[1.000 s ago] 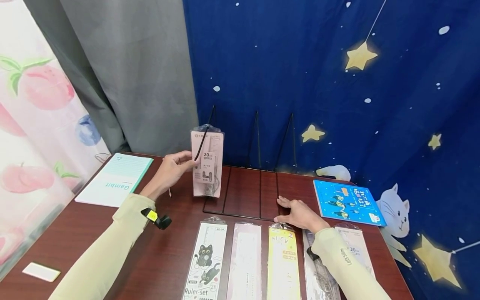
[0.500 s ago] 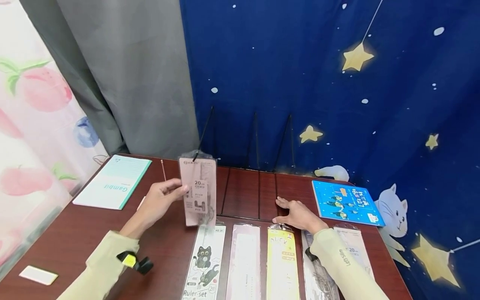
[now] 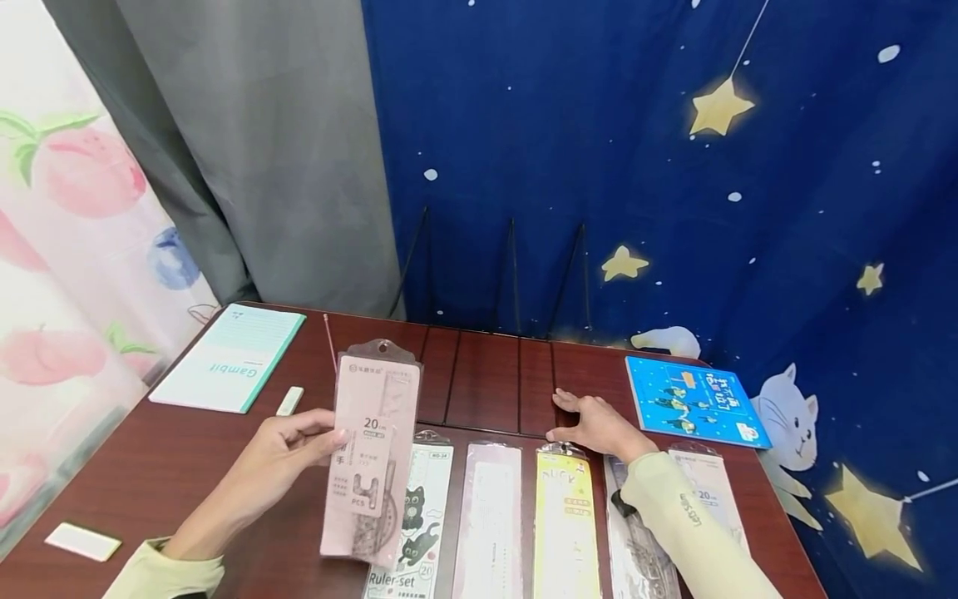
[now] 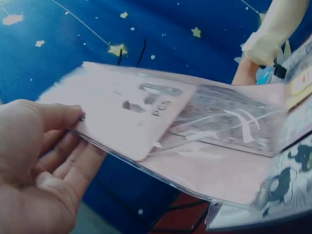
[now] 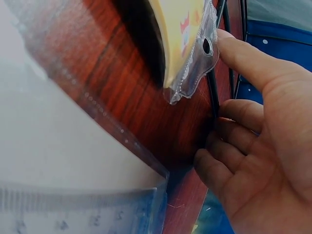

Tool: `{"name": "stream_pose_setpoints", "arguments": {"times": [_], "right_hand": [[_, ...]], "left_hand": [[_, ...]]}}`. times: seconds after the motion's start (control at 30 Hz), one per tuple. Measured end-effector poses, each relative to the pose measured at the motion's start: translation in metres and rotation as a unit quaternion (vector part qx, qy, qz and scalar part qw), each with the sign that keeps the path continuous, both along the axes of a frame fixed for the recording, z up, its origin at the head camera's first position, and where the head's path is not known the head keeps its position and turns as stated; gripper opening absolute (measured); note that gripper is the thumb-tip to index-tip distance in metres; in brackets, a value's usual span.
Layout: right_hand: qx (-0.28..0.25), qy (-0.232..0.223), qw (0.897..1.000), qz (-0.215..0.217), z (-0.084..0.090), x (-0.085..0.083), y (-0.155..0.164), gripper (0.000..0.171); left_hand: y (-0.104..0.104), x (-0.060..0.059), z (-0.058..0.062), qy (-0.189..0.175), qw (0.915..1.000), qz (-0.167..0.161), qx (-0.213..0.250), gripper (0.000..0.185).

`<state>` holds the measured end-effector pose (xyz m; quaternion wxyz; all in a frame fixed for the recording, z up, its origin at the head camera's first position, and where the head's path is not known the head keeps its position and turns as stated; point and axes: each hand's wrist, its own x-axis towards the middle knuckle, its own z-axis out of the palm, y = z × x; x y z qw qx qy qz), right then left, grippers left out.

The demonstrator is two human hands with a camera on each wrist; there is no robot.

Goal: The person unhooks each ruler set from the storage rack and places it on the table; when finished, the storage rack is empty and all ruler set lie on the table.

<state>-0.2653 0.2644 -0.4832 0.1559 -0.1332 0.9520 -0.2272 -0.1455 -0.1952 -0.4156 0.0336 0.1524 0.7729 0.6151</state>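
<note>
My left hand [image 3: 280, 466] pinches the left edge of a pink-backed ruler set [image 3: 370, 457], packed in clear plastic with a hang hole. Tilted in the left wrist view, the same ruler set [image 4: 146, 117] lies between thumb and fingers. At the front right corner of a black wire rack [image 3: 520, 383], my right hand [image 3: 599, 424] rests with thumb and fingers spread apart. Its fingertips touch the rack's base wire [image 5: 213, 95] in the right wrist view. The top of a yellow ruler pack [image 3: 565, 516] is close to that thumb.
Several ruler packs lie in a row in front, including a black-cat pack [image 3: 422, 516] and a pale pink pack [image 3: 488, 516]. A notebook [image 3: 224, 358] is at the left, a blue booklet [image 3: 696, 403] at the right. White erasers [image 3: 82, 542] lie on the left side.
The pink ruler set has come off the rack's left arm, forward and down toward me in my left hand. My right hand has stayed at the rack's corner.
</note>
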Motion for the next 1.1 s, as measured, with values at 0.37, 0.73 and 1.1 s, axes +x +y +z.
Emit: {"name": "stream_pose_setpoints", "arguments": {"times": [0.37,0.73,1.1], "right_hand": [[0.004,0.005,1.0,0.004,-0.002,0.003,-0.002,0.084],[0.007,0.006,1.0,-0.003,-0.001,0.002,-0.001,0.084],[0.008,0.001,1.0,-0.007,-0.003,0.001,-0.001,0.085]], "left_hand": [[-0.043,0.013,-0.044,-0.159,0.9846,0.027,-0.068,0.053],[-0.047,0.005,-0.073,-0.182,0.976,0.035,-0.114,0.058],[-0.04,-0.002,-0.072,-0.083,0.9614,0.074,-0.252,0.033]]}}
